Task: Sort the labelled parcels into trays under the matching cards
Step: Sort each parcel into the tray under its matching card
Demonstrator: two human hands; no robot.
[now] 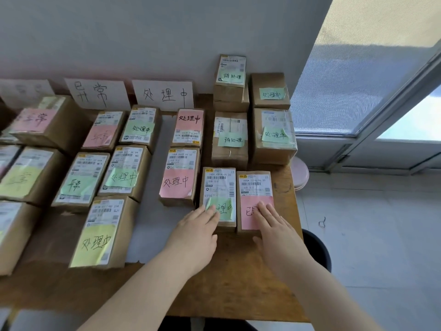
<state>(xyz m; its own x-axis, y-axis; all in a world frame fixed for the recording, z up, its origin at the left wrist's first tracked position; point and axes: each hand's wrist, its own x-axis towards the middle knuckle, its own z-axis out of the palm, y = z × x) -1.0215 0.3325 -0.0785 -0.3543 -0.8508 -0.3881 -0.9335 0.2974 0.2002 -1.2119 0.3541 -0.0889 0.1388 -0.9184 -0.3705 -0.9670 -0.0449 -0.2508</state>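
Two flat brown parcels lie side by side near the table's right front. My left hand rests with straight fingers on the green-labelled parcel. My right hand lies flat on the pink-labelled parcel. White cards with handwritten characters lean on the wall at the back. Below the cards, several labelled parcels lie in rows on a grey tray.
More boxes with green notes are stacked at the back right of the wooden table. A pink stool and a dark bin stand right of the table. A window is on the right.
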